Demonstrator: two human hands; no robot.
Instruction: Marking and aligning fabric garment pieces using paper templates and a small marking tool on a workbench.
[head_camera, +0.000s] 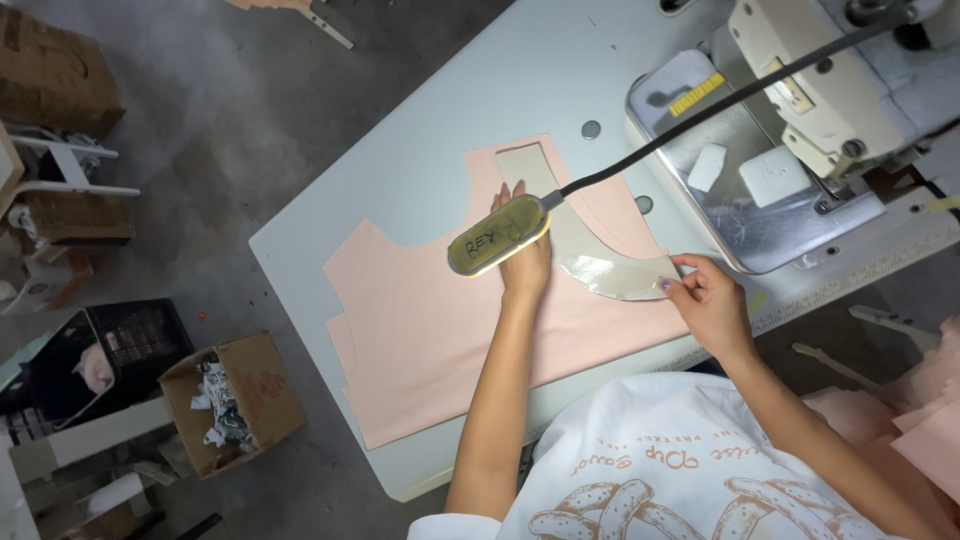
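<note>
Two hands work on a pale table (440, 130) seen from above. Far left, on the grey floor, sit a black crate (110, 350) and an open cardboard box (262, 395) holding fabric scraps. On the table lies a pink fabric piece (430, 320), flat, with a curved neckline cut into its upper edge. Over that curve rests a grey template (590, 262), a narrow strip at the top that bends to the right below. A lamp (498, 235) on a dark flexible arm hangs above the fabric and hides part of the left hand (525, 265). That hand lies on the fabric and template beneath the lamp; whether its fingers press flat or curl cannot be told. The right hand (710, 300) sits at the template's right end, near the table's edge, pinching that end between thumb and fingertips. Beyond it, at upper right, stands a sewing machine (820, 90) with a shiny metal plate (700, 215) at its base.
</note>
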